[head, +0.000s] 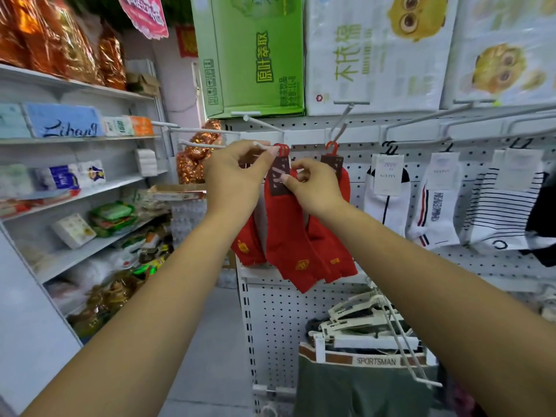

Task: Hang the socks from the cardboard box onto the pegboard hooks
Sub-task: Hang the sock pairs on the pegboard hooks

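Red socks point(288, 236) are being hung, hanger point(282, 149) pinched by the left hand point(237, 176), label point(278, 182) at six o'clock by the right hand point(316, 191); next, sliding along the hook point(210, 145) is probably needed.

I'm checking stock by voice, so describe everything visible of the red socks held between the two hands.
The pair of red fabric socks hangs toe-down, slightly tilted, with small gold emblems near the toes. A dark brown card label wraps the cuff, topped by a red plastic hook at the tip of a white metal peg. The right hand pinches the label; the left hand pinches the peg tip beside the hook.
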Demonstrator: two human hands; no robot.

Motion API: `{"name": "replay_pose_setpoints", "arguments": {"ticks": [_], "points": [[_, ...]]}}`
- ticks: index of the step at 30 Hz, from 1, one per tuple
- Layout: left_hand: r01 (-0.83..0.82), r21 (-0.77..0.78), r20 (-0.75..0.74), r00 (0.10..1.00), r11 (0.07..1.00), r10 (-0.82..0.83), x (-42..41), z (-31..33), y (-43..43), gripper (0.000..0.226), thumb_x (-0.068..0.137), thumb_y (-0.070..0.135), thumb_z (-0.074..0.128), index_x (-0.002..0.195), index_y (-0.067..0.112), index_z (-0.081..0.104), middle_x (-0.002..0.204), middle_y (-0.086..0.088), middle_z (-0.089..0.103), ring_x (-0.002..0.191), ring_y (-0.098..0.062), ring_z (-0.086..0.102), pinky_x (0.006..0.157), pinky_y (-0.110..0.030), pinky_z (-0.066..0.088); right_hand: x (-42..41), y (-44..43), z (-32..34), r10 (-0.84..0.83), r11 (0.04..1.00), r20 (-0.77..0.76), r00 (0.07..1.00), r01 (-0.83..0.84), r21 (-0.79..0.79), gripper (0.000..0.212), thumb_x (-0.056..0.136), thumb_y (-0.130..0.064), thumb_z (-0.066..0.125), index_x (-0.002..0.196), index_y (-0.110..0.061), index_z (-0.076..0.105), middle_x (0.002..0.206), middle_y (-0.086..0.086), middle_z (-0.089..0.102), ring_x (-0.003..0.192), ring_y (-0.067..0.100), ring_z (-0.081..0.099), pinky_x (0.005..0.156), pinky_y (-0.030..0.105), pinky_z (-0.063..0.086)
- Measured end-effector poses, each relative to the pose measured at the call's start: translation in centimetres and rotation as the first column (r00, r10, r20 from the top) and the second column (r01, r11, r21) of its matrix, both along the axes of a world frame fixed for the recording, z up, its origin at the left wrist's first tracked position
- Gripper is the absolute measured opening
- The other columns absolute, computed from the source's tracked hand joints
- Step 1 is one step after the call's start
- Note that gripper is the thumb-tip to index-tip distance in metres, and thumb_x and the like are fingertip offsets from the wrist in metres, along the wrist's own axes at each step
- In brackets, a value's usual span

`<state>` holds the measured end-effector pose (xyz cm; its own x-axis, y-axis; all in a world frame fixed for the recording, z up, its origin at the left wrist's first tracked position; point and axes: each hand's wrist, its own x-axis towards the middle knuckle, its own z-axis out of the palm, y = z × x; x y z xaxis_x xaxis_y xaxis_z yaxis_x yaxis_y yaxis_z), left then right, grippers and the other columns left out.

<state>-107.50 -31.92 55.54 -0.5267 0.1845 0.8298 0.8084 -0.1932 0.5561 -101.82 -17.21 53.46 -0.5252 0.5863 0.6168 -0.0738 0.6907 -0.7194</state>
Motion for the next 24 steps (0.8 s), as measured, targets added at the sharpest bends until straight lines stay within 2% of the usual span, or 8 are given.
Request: {"name": "replay_pose_setpoints", "arguments": {"ticks": [5,8,11,14,18,21,24], "points": [[-0.005,-0.021,0.001,1.0,1.0,0.005,0.1,0.0,-0.3,0.015,0.091,0.027,0.077,0.093,0.013,0.08,0.08,0.007,0.074,0.067,0.006,0.061,0.067,-0.013,0.044,0.1,0.3,-1.1,-0.021,0.999,0.047,0.999,0.022,-0.025,0.029,0.093,-0.029,0.072,0.115,-0.011,0.068,0.085,0.003,0.062,0.083,0.018,0.061,0.076,0.027,0.047],[0.001,-0.051,-0.002,1.0,0.999,-0.001,0.5,0.0,-0.6,0.013,0.093,0.027,0.075,0.095,0.014,0.079,0.081,0.009,0.073,0.068,0.006,0.06,0.065,-0.01,0.042,0.7,0.2,-2.0,-0.001,0.999,0.088,0.996,0.004,-0.036,0.029,0.093,-0.031,0.071,0.115,-0.013,0.067,0.087,0.0,0.067,0.087,0.017,0.065,0.076,0.025,0.048],[-0.031,-0.093,-0.015,0.999,0.995,0.029,1.0,-0.6,-1.3,0.007,0.096,0.025,0.07,0.101,0.02,0.074,0.092,0.009,0.073,0.079,0.0,0.064,0.071,-0.018,0.049,2.2,-0.4,-2.8,-0.011,0.999,0.093,0.996,0.015,-0.038,0.03,0.093,-0.031,0.071,0.118,-0.014,0.067,0.097,-0.005,0.068,0.096,0.014,0.065,0.089,0.028,0.052],[-0.05,-0.162,-0.01,0.999,0.986,0.049,2.0,-2.3,-2.4,0.021,0.096,0.026,0.07,0.117,0.023,0.069,0.108,0.012,0.071,0.093,0.005,0.064,0.084,-0.016,0.05,5.3,-1.6,-3.5,0.002,1.0,0.089,0.996,0.001,-0.025,0.032,0.093,-0.033,0.071,0.12,-0.017,0.066,0.109,-0.006,0.068,0.101,0.013,0.064,0.093,0.031,0.053],[-0.078,-0.243,0.001,0.997,0.967,0.081,4.6,-6.8,-4.2,0.029,0.096,0.034,0.069,0.124,0.026,0.068,0.118,0.015,0.069,0.11,0.002,0.062,0.091,-0.006,0.041,12.0,-4.2,-5.1,0.002,0.999,0.107,0.994,-0.007,0.047,0.034,0.092,-0.037,0.071,0.123,-0.024,0.063,0.112,-0.015,0.063,0.104,0.004,0.059,0.086,0.016,0.046],[-0.036,-0.299,0.043,0.998,0.953,0.051,8.3,-10.9,-5.0,0.029,0.096,0.036,0.068,0.123,0.027,0.069,0.119,0.012,0.069,0.113,-0.003,0.062,0.091,-0.009,0.04,18.3,-6.3,-7.4,-0.013,0.993,0.154,0.988,-0.006,0.12,0.04,0.093,-0.037,0.07,0.13,-0.025,0.061,0.121,-0.015,0.062,0.109,0.0,0.055,0.084,0.003,0.039],[0.028,-0.361,0.088,0.996,0.932,0.004,13.4,-15.6,-5.8,0.027,0.096,0.036,0.069,0.121,0.025,0.07,0.12,0.011,0.068,0.114,-0.006,0.06,0.093,-0.008,0.038,25.3,-8.0,-10.5,-0.073,0.978,0.242,0.968,0.022,0.209,0.044,0.096,-0.038,0.067,0.137,-0.022,0.058,0.133,-0.009,0.06,0.119,0.004,0.052,0.09,0.006,0.033]]}}
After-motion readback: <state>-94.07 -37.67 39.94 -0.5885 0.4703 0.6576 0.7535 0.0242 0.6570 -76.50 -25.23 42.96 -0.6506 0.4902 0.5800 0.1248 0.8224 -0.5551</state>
